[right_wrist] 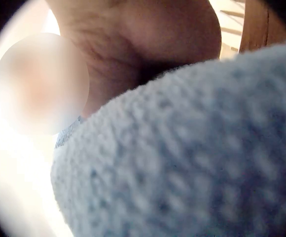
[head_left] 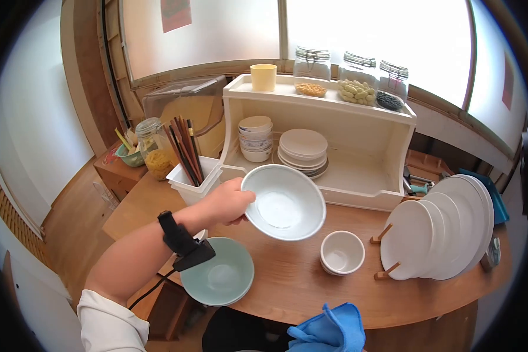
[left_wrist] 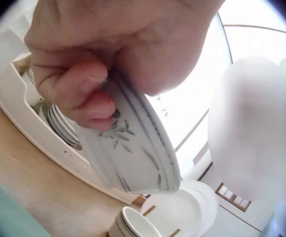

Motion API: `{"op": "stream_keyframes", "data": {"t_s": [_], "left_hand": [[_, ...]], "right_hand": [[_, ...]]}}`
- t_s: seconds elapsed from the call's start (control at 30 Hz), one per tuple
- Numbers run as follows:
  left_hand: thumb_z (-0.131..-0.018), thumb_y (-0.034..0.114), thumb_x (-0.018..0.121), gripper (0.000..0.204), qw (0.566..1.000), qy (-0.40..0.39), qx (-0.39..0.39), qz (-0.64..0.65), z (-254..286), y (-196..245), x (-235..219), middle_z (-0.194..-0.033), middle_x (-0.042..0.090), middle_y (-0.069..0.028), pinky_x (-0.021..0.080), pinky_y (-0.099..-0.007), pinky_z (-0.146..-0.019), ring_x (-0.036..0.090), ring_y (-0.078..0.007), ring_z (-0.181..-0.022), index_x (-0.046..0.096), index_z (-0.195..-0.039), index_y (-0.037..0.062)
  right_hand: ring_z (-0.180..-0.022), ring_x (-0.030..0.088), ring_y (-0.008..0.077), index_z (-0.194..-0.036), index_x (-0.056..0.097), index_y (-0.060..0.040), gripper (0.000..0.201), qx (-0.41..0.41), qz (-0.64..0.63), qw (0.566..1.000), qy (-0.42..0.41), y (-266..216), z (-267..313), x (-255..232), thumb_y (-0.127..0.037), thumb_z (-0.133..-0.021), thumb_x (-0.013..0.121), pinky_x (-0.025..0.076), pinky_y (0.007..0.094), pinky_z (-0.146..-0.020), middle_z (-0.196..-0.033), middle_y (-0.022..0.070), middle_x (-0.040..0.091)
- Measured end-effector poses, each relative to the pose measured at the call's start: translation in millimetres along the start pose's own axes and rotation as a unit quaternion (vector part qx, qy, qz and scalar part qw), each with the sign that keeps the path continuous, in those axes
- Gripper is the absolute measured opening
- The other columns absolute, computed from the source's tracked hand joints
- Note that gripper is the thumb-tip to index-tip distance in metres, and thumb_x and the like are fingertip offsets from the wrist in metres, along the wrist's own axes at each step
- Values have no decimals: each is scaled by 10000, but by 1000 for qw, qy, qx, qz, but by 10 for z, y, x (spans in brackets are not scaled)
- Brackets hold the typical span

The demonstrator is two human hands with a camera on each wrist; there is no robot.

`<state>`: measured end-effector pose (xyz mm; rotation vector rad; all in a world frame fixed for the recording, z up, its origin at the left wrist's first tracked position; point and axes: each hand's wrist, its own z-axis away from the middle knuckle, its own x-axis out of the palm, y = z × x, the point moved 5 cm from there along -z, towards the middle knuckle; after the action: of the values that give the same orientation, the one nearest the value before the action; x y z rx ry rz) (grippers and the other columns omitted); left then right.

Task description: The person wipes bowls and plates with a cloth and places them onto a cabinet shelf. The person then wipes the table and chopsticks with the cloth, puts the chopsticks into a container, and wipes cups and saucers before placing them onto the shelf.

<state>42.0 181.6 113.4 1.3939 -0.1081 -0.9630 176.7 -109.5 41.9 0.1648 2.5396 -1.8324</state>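
My left hand (head_left: 232, 201) grips a white bowl (head_left: 284, 202) by its left rim, thumb at the inside edge. The bowl hangs tilted above the table, its inside facing me. In the left wrist view, the curled fingers (left_wrist: 91, 108) press its outer wall, which has dark leaf-like marks and bands near the rim. At the bottom of the head view a blue cloth (head_left: 331, 328) is bunched up. My right hand (right_wrist: 133, 44) holds this cloth in the right wrist view, where it covers the fingers. A green bowl (head_left: 222, 273) stands below my left forearm.
A small white cup-like bowl (head_left: 342, 252) stands on the table (head_left: 287, 293). At right, large plates (head_left: 410, 240) lean in a wooden rack. Behind, a cream shelf (head_left: 364, 152) bears stacked bowls (head_left: 256, 138), plates (head_left: 303, 149) and jars. Chopsticks (head_left: 185, 149) stand in a white holder (head_left: 196, 185).
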Motion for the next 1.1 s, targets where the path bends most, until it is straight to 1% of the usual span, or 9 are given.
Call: {"op": "stream_keyframes", "data": {"t_s": [0.03, 0.07, 0.17, 0.4, 0.5, 0.83, 0.93, 1.03, 1.1], "left_hand": [[-932, 159, 456, 218, 1000, -5, 2, -3, -33, 26, 17, -687, 561, -44, 376, -254, -398, 530, -109, -494, 533, -1087, 27], [-931, 165, 456, 224, 999, -15, -23, -26, -69, 7, 38, -688, 573, -50, 386, -256, -402, 539, -113, -499, 540, -1083, 24], [-927, 169, 456, 228, 996, -35, -58, -56, -219, -152, 88, -694, 600, -62, 408, -261, -412, 558, -123, -509, 561, -1056, 14], [-969, 217, 459, 281, 988, -62, -101, -99, -412, -445, 167, -728, 643, -74, 487, -272, -485, 604, -135, -555, 616, -976, -16], [-988, 248, 470, 308, 986, -82, -110, -92, -403, -512, 220, -729, 643, -69, 502, -277, -501, 608, -136, -561, 621, -987, -20], [-973, 230, 510, 305, 987, -47, -95, -123, -392, -659, 153, -745, 669, -101, 538, -301, -550, 646, -173, -600, 644, -960, -44], [-987, 266, 517, 331, 982, -45, -132, -129, -327, -712, 132, -811, 667, -100, 548, -317, -572, 659, -163, -645, 603, -1120, -25], [-974, 261, 539, 339, 981, -26, -107, -162, -139, -670, 47, -874, 671, -121, 546, -338, -640, 673, -198, -743, 598, -1135, -31], [-960, 245, 556, 330, 920, 139, 194, -312, 78, -442, -89, -949, 661, -145, 530, -338, -698, 667, -229, -847, 596, -1137, -29]], "right_hand": [[-567, 640, 249, -1305, 503, 47, 598, -237, 290, 927, 5, -348, -46, 0, -68, -772, 747, 513, 327, -547, -697, 86, 657], [-416, 520, 232, -1300, 513, 35, 702, -215, 303, 928, 34, -498, -103, -37, 2, -661, 804, 413, 346, -424, -538, 30, 511], [-404, 484, 228, -1312, 506, 27, 703, -197, 343, 915, 76, -381, -22, -163, -8, -674, 800, 395, 339, -416, -525, 30, 444], [-455, 550, 282, -1117, 594, -59, 445, -158, 376, 912, 49, -207, -12, -318, -87, -703, 755, 427, 362, -432, -617, 74, 575], [-481, 563, 285, -1031, 628, -78, 384, -165, 422, 891, 45, -574, -144, -260, -143, -672, 748, 433, 373, -446, -679, 74, 601], [-635, 615, 280, -980, 669, -104, 324, -122, 446, 887, 0, -525, -226, -296, -165, -669, 735, 479, 388, -581, -790, 85, 643], [-657, 617, 280, -988, 666, -96, 298, -89, 439, 894, 2, -450, -229, -339, -169, -707, 735, 484, 388, -603, -809, 90, 646], [-679, 619, 279, -996, 662, -88, 274, -54, 423, 904, -3, -285, -193, -398, -173, -746, 736, 488, 388, -625, -829, 96, 650], [-693, 620, 279, -1002, 660, -83, 260, -28, 407, 913, -4, -122, -115, -452, -176, -771, 736, 491, 388, -639, -842, 99, 653]]}}
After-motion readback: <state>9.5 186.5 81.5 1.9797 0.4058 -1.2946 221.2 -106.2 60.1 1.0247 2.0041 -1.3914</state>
